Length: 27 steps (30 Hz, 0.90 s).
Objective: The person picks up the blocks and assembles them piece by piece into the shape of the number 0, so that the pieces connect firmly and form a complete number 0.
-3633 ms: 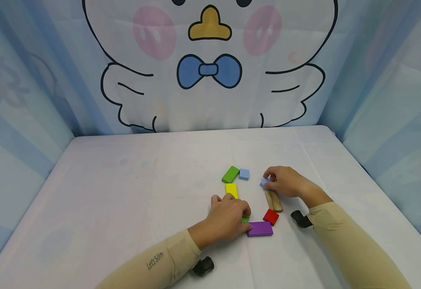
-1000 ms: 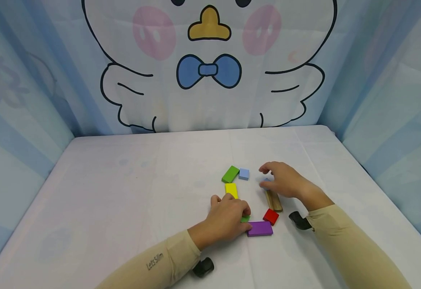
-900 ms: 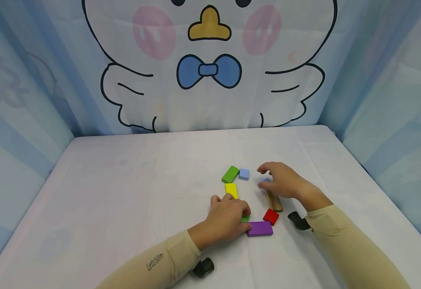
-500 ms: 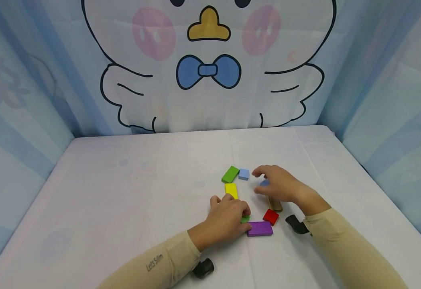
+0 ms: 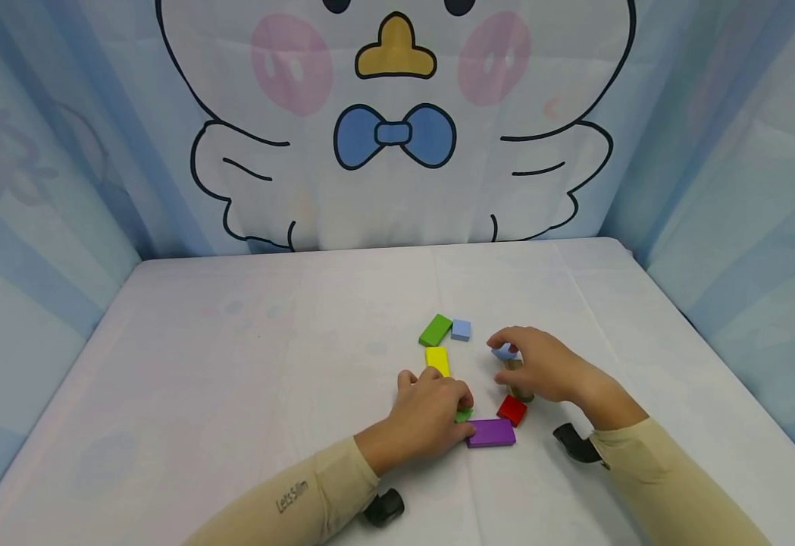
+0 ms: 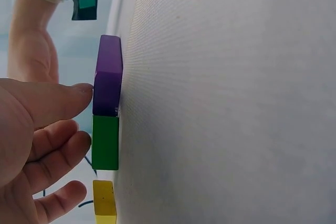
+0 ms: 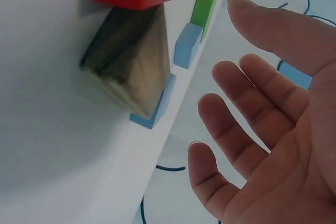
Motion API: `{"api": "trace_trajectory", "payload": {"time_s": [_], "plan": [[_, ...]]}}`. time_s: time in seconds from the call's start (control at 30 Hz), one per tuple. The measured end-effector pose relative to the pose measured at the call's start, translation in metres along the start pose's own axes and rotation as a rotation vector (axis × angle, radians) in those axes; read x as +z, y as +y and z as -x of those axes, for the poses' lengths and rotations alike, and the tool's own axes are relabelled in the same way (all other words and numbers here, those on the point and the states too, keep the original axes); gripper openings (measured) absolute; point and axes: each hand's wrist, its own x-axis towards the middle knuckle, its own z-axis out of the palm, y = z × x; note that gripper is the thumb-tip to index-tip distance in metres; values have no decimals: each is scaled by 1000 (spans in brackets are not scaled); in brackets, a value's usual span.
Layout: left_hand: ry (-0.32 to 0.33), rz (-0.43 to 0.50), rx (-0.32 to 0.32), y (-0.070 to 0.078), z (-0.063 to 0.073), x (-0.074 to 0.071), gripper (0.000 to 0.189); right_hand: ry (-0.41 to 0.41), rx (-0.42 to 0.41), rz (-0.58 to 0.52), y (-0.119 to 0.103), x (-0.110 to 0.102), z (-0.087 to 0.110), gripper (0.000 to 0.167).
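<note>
My left hand rests over the near-left blocks. Its thumb touches or nearly touches the purple block, and its fingertips are at a green block, mostly hidden in the head view. Just past those fingers lies a yellow block. My right hand hovers, fingers loosely bent and apart, over a wood-grain block that it partly covers in the head view. A light blue block sits at that block's far end, under the fingers. At its near end lies a red block.
Another green block and a second light blue block close the far side of the rough ring of blocks. The white-covered table reaches a cartoon-printed curtain behind. Black wrist devices hang below both sleeves.
The right hand pinched the light blue block earlier, then let it go and spread its fingers. It has since drawn nearer, over the wood-grain block. The left hand has stayed put.
</note>
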Motion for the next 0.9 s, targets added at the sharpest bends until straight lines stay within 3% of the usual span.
{"api": "trace_trajectory", "payload": {"time_s": [0.9], "plan": [[-10, -13, -9, 1, -1, 0, 26, 25, -13, 4, 18, 6, 30, 43]]}}
